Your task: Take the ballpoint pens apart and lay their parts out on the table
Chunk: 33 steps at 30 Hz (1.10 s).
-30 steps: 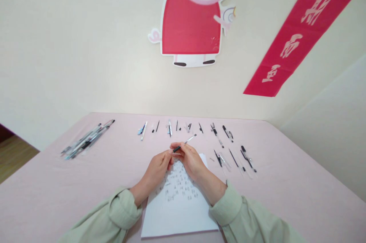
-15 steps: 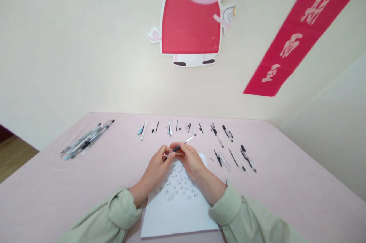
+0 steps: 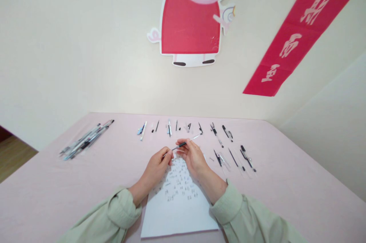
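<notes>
My right hand (image 3: pixel 192 155) pinches the black grip of a clear-barrelled pen (image 3: pixel 189 141) held just above the table, its far end pointing up and right. My left hand (image 3: pixel 159 163) is closed on the thin refill (image 3: pixel 169 151) that sticks out of the pen's near end toward the left. Both hands hover over the top edge of a white sheet of paper (image 3: pixel 178 207) covered with small handwritten marks. Pale green sleeves cover both forearms.
The pink table (image 3: pixel 57 193) carries a bundle of pens (image 3: pixel 85 140) at the left, a row of small pen parts (image 3: pixel 171 127) along the back, and several more pens and parts (image 3: pixel 234 157) at the right. A cartoon cutout and a red banner hang on the wall.
My hands have drawn apart: the right hand moved the pen barrel up and right, the left hand stayed at the near end, and a length of thin refill now shows between them.
</notes>
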Each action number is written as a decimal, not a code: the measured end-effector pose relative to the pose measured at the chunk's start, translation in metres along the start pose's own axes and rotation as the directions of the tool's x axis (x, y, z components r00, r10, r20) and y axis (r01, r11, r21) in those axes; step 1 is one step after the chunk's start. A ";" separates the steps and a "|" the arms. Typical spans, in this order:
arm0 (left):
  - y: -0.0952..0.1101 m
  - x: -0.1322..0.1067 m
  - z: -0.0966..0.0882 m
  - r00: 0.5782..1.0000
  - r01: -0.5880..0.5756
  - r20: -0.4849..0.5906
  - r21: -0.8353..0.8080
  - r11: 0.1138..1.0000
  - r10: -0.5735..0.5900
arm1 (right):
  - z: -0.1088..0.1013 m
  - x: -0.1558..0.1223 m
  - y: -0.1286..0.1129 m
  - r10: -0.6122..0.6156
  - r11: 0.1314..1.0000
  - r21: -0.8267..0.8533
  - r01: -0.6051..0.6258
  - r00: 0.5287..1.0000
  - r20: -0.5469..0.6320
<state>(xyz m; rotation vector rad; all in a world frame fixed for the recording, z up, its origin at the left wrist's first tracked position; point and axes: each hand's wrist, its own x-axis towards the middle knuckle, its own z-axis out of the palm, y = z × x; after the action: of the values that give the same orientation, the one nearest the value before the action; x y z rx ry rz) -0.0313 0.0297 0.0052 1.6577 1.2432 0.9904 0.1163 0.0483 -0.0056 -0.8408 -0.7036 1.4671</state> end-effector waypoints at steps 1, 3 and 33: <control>0.000 0.000 0.000 1.000 0.006 -0.008 -0.010 1.000 -0.007 | -0.004 0.003 -0.002 -0.019 1.000 0.015 0.020 0.998 -0.058; 0.000 0.001 -0.001 0.999 0.022 -0.036 -0.040 0.999 -0.024 | -0.012 0.011 -0.006 -0.046 0.997 0.051 0.056 0.983 -0.178; -0.006 0.015 -0.015 0.852 0.477 0.384 -0.849 0.228 -0.356 | 0.002 -0.003 0.003 -0.028 0.834 -0.545 0.088 0.993 0.118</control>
<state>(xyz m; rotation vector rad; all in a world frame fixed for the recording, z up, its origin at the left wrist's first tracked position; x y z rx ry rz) -0.0442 0.0477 0.0069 0.3701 0.6781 0.9358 0.1133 0.0452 -0.0066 -1.1700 -1.2594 1.2697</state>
